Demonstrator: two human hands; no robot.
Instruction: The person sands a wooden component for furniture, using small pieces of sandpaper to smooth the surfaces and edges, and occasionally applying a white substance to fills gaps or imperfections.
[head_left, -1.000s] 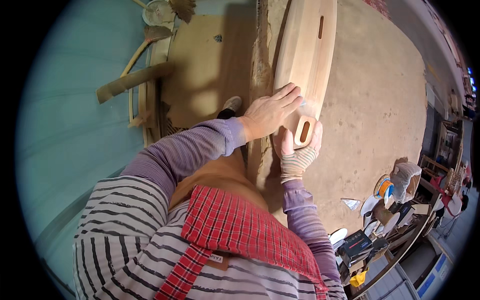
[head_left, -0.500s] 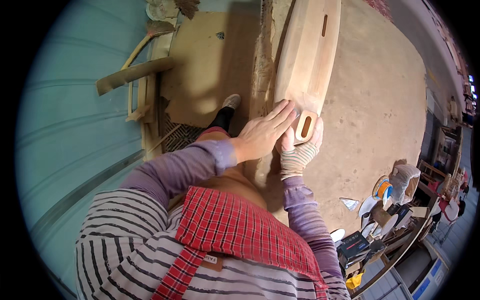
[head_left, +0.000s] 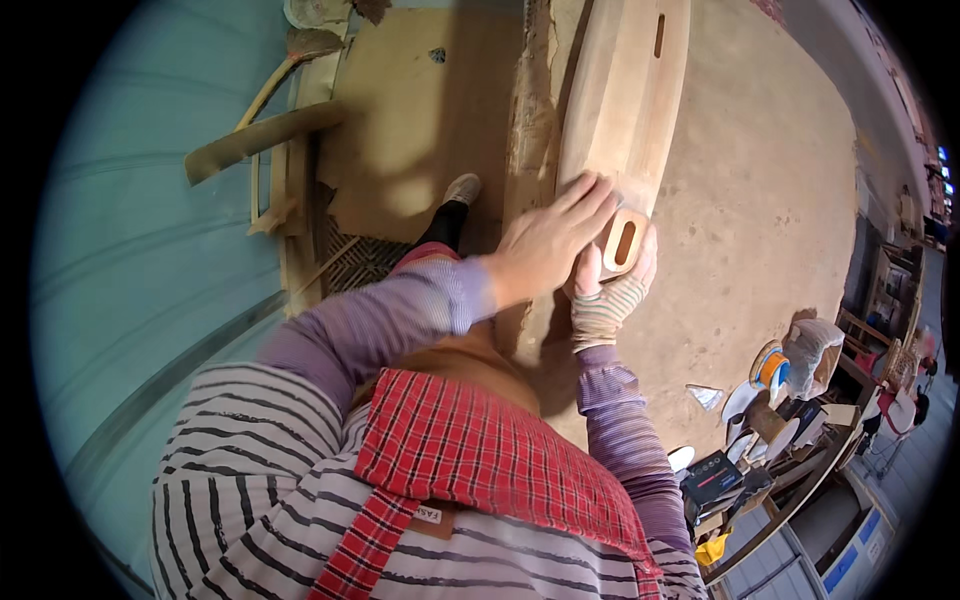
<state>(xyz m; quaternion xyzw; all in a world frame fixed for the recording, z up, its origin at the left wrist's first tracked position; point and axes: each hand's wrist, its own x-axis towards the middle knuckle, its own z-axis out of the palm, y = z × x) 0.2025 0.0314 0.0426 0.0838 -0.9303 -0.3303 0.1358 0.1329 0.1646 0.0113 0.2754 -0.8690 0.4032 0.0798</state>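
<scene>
A long, pale, smooth wooden piece (head_left: 632,105) with faceted faces lies on the brown worktop, running away from me. It has one narrow slot farther up and a raised oblong rim with a slot (head_left: 626,240) at its near end. My left hand (head_left: 548,245), slightly blurred, lies with stretched fingers on the wood just left of that rim. A small greyish patch shows by its fingertips; I cannot tell what it is. My right hand (head_left: 616,292), in a striped fingerless glove, grips the near end, thumb on the left side and fingers on the right.
The brown worktop (head_left: 760,220) has a rough left edge. At its right stand a spool with an orange-and-blue core (head_left: 771,370), a plastic-wrapped bundle (head_left: 815,350) and a dark box (head_left: 712,478). Leftward are a broom (head_left: 312,43) and a curved board (head_left: 262,138). Another person (head_left: 900,410) is far right.
My left hand has shifted slightly up and right along the wood and is more blurred. My right hand keeps its grip at the near end. The whole view has shifted a little.
</scene>
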